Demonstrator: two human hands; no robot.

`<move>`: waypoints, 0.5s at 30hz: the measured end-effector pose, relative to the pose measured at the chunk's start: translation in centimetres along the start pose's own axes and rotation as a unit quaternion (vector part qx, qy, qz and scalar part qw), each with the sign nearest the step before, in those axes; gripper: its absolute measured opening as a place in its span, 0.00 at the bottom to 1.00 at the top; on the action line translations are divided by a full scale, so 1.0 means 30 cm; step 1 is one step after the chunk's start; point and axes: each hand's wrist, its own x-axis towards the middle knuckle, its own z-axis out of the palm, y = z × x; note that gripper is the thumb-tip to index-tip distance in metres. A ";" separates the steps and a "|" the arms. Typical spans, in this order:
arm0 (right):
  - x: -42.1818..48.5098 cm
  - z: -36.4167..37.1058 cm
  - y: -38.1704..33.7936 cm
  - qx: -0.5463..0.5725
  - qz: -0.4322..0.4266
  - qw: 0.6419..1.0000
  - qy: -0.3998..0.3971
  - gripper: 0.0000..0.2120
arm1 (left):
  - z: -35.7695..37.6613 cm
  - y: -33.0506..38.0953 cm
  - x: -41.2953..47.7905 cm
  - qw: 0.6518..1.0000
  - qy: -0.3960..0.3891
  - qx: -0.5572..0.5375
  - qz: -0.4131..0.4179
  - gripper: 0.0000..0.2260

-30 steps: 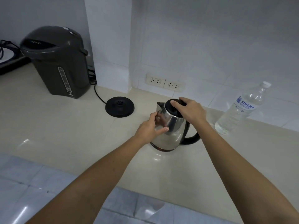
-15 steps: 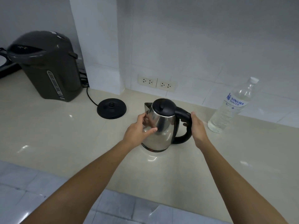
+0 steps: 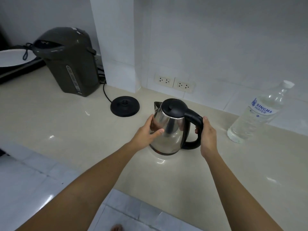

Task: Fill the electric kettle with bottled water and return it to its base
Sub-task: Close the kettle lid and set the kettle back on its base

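A steel electric kettle (image 3: pixel 170 130) with a black lid, which is down, stands upright on the beige counter (image 3: pixel 66 130). My left hand (image 3: pixel 148 132) cups its steel body on the left side. My right hand (image 3: pixel 207 135) wraps the black handle on the right. The round black kettle base (image 3: pixel 125 106) lies bare on the counter to the kettle's left and farther back, its cord running toward the wall. A clear capped water bottle (image 3: pixel 256 115) with a blue label stands to the right near the wall.
A dark grey hot-water dispenser (image 3: pixel 70 62) stands at the back left beside a white pillar (image 3: pixel 115 42). Two wall sockets (image 3: pixel 174 82) sit behind the kettle. A white dish (image 3: pixel 13 57) is at the far left. The counter's front edge drops to a tiled floor.
My right hand left the lid and went to the handle, where its fingers have now closed. My left hand stays on the kettle's body. The kettle has not visibly moved.
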 end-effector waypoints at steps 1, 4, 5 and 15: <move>0.007 0.001 0.000 0.001 0.002 1.000 -0.004 0.18 | -0.003 -0.003 0.003 1.000 0.009 0.002 -0.005 0.30; 0.019 0.010 -0.006 -0.002 0.004 1.000 -0.015 0.18 | -0.019 -0.013 0.010 0.999 0.027 0.022 -0.010 0.24; 0.023 0.016 -0.012 -0.001 0.004 1.000 -0.020 0.18 | -0.026 -0.013 0.009 0.999 0.031 0.024 -0.008 0.24; 0.066 0.201 -0.156 0.014 -0.020 0.999 -0.045 0.20 | -0.215 0.003 0.066 0.996 0.080 0.001 0.042 0.14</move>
